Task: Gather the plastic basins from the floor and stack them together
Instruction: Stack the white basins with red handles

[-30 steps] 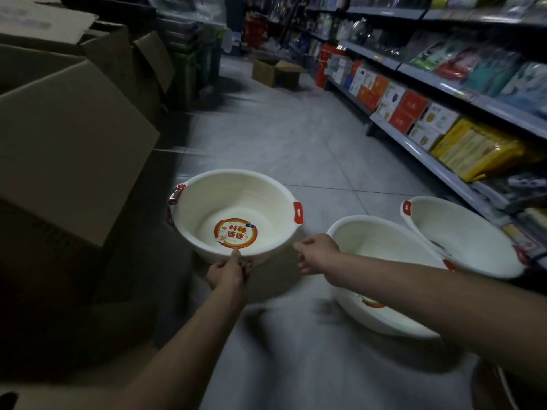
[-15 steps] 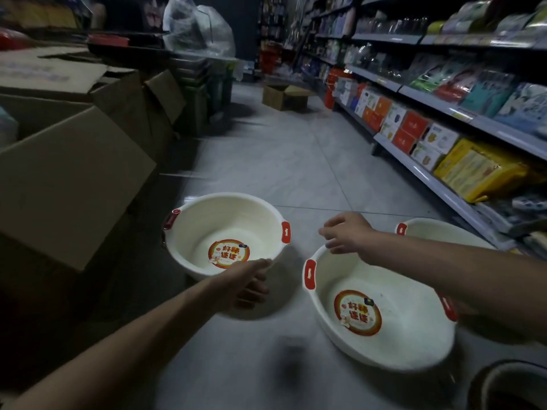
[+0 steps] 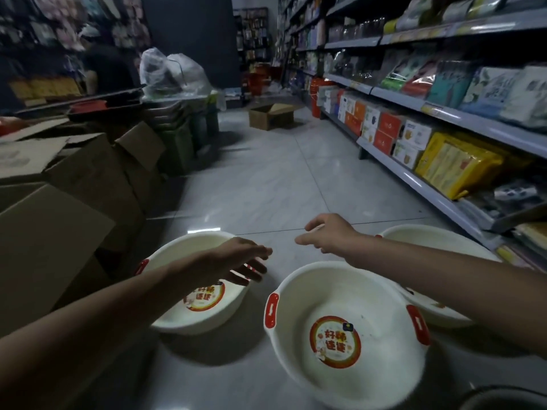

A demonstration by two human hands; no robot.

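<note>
Three cream plastic basins with red handles lie on the tiled floor. The left basin (image 3: 177, 315) sits beside the cardboard boxes, a round red label in its bottom. The middle basin (image 3: 340, 294) lies nearest me, tilted, label showing. The right basin (image 3: 438, 241) is partly hidden behind my right forearm. My left hand (image 3: 236, 261) hovers over the left basin's right rim, fingers stretched out and holding nothing. My right hand (image 3: 328, 235) hangs above the floor between the basins, fingers loose, empty.
Open cardboard boxes (image 3: 59, 202) line the left side. Store shelves (image 3: 414, 179) packed with goods run along the right. A small open box (image 3: 269, 115) stands far down the aisle. A dark round rim (image 3: 503, 400) shows at the bottom right corner.
My left hand let go of the left basin, which now rests on the floor, and lifted over its rim. My right hand drifted up and forward. The view tilted upward.
</note>
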